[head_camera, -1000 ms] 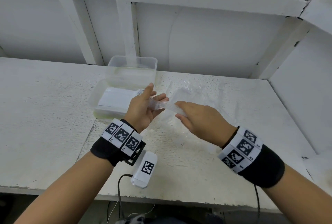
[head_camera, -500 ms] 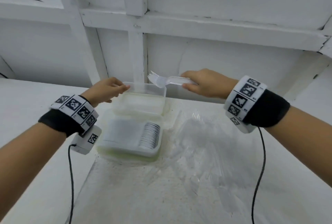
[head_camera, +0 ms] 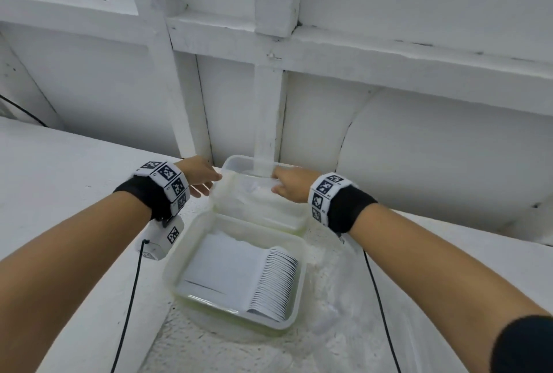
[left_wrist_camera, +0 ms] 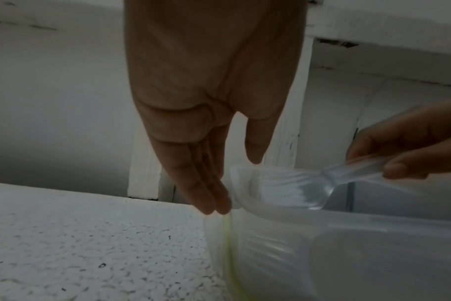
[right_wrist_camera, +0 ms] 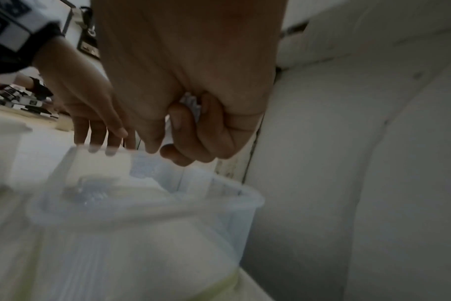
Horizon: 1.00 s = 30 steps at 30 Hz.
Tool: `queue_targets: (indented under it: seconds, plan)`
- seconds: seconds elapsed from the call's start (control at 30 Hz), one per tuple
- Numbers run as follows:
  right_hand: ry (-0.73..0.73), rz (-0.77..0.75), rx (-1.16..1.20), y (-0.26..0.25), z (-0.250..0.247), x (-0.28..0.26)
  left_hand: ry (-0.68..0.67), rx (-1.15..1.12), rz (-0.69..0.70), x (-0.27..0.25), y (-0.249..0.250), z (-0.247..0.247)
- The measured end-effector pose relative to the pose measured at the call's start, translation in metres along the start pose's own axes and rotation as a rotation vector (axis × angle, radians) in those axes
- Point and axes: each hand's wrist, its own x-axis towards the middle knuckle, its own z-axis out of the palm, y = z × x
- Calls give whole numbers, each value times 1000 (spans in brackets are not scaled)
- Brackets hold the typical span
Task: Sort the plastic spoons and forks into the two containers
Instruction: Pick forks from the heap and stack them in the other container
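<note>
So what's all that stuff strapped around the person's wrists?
Both forearms are bare. Each wrist wears a black fabric band topped by a ring of white blocks printed with black-and-white square codes; the right wrist has the same. A small white box with its own code hangs under the left wrist, and thin black cables trail down from each.

Head view looks down and forward from above the tabletop, far container at 12 o'clock. Left wrist view sits close, low at that container's left wall, facing along the fingers. Right wrist view, equally close, faces its right rim; all three share it.
</note>
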Motion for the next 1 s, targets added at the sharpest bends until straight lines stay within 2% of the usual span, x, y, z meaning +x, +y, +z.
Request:
queue_targets:
  seconds: [0.17, 0.4, 0.63, 0.8, 1.0]
  plan:
    - [4, 10, -13, 1, 28, 22, -36, -9, 1, 16, -5, 0]
    - [-17, 50, -123, 1, 36, 33, -69, -29, -3, 23, -11, -2]
    - [-98, 44, 210, -14, 26, 34, -57, -85, -2, 22, -12, -1]
    - [-136, 108, 260, -18, 25, 35, -32, -102, -8, 22, -12, 0]
    - [-97, 53, 248, -11, 16, 16, -1, -42, -7, 15, -9, 1]
